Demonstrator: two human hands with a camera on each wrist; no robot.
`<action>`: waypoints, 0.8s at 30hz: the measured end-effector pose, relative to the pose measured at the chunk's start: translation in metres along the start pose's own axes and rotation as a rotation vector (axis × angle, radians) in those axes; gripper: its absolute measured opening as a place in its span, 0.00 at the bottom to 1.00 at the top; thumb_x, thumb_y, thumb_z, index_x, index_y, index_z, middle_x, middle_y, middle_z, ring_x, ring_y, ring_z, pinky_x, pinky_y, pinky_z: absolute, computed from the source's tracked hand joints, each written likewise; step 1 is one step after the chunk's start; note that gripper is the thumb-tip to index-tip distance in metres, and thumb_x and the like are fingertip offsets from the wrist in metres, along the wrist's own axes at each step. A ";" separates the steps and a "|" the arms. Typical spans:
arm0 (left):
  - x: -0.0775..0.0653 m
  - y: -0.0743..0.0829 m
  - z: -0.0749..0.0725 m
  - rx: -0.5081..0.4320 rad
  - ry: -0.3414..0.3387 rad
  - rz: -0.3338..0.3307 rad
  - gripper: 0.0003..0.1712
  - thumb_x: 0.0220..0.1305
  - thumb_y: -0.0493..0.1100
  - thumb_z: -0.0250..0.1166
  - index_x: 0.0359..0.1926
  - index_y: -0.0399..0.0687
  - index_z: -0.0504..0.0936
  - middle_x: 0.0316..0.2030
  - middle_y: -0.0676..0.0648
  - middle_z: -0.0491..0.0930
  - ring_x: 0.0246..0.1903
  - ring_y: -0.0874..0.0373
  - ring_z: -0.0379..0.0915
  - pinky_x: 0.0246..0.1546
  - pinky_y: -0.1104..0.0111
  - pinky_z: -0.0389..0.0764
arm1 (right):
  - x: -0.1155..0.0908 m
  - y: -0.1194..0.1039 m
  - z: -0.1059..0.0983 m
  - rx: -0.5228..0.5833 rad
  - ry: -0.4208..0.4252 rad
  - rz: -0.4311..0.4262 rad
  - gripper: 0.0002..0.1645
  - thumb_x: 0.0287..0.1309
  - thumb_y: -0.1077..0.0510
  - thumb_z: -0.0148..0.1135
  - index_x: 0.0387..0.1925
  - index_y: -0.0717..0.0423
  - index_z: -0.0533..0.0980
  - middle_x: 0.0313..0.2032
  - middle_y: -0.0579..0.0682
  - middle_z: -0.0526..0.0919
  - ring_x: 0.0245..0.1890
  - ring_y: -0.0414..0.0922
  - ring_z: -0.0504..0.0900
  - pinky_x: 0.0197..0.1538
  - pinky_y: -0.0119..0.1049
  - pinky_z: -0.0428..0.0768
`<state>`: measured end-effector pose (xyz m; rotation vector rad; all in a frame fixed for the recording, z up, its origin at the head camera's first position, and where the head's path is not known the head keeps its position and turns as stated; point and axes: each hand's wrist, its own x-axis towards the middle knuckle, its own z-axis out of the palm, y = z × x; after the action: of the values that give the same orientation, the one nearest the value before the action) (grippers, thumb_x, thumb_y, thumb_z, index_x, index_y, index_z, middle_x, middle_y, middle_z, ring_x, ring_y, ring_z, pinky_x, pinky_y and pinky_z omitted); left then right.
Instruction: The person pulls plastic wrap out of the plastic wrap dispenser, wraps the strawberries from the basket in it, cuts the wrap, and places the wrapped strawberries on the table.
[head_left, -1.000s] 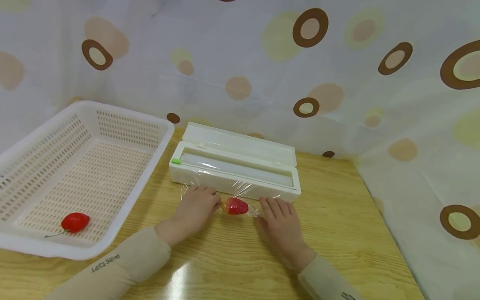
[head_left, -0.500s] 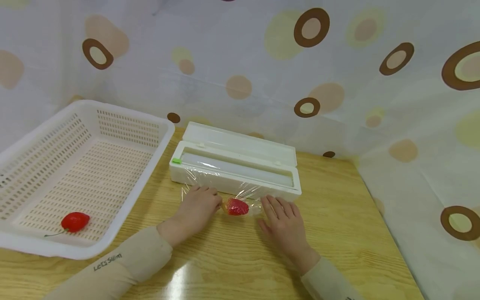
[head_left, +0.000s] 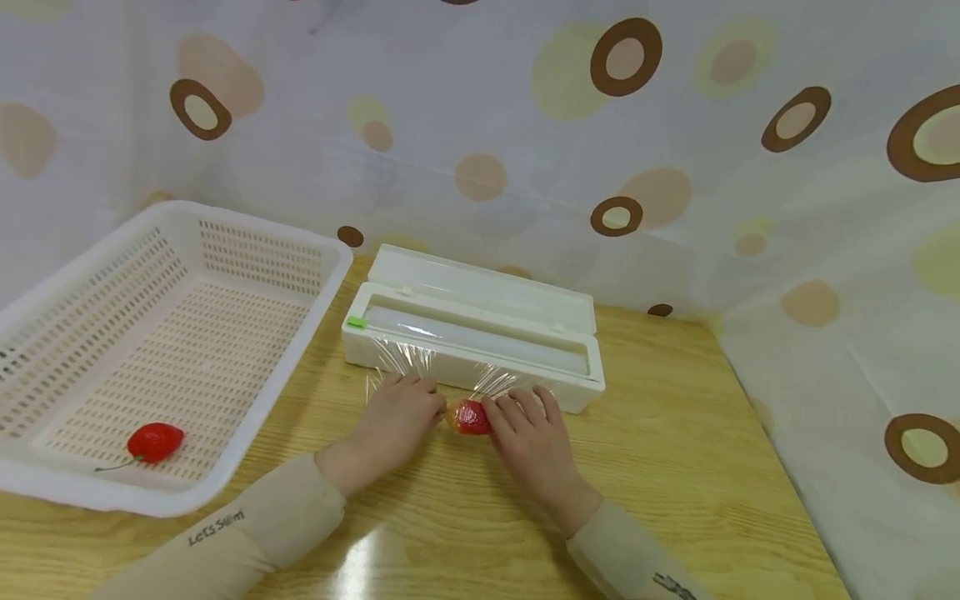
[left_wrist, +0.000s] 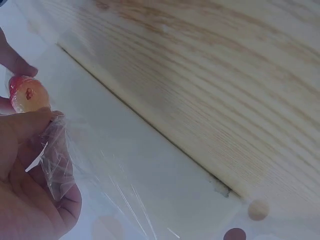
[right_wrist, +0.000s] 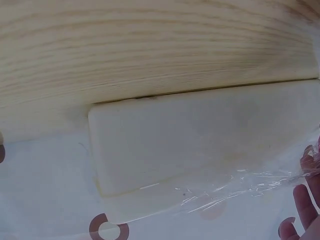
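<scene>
A red-and-yellow fruit (head_left: pixel 471 417), wrapped in clear plastic wrap (left_wrist: pixel 56 167), is held between both hands in front of the dispenser box (head_left: pixel 468 368). On its yellow side, the left hand (head_left: pixel 399 423) pinches bunched film between thumb and fingers. The right hand (head_left: pixel 531 446) grips the fruit's red end through the film, thumb and finger on opposite sides in the left wrist view. Creased film still runs from the fruit up to the film roll (head_left: pixel 472 335) in the box. Only some right fingertips show at the edge of the right wrist view.
A white perforated basket (head_left: pixel 202 354) stands on the left, with a red pepper (head_left: pixel 155 442) near its front. The box's lid (head_left: pixel 483 287) is raised at the back, and a green tab (head_left: pixel 356 322) sits at its left end. A patterned cloth (head_left: pixel 480 108) hangs behind the table (head_left: pixel 675 433).
The right hand lifted off the film to the right of the fruit, then moved left onto the fruit's red end. The left hand has kept its pinch in about the same place.
</scene>
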<state>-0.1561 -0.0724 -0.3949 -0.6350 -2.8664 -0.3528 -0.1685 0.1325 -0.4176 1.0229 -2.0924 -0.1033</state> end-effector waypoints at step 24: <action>0.008 -0.045 -0.011 0.138 -0.081 -0.535 0.11 0.65 0.41 0.53 0.32 0.36 0.74 0.21 0.44 0.75 0.24 0.51 0.74 0.31 0.59 0.75 | 0.002 -0.003 0.002 0.098 -0.059 0.099 0.21 0.32 0.61 0.77 0.35 0.55 0.82 0.35 0.50 0.83 0.44 0.50 0.76 0.54 0.48 0.71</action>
<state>-0.1813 -0.1119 -0.3907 0.1568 -3.0645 -0.1974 -0.1692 0.1287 -0.4187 0.9822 -2.2161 0.0193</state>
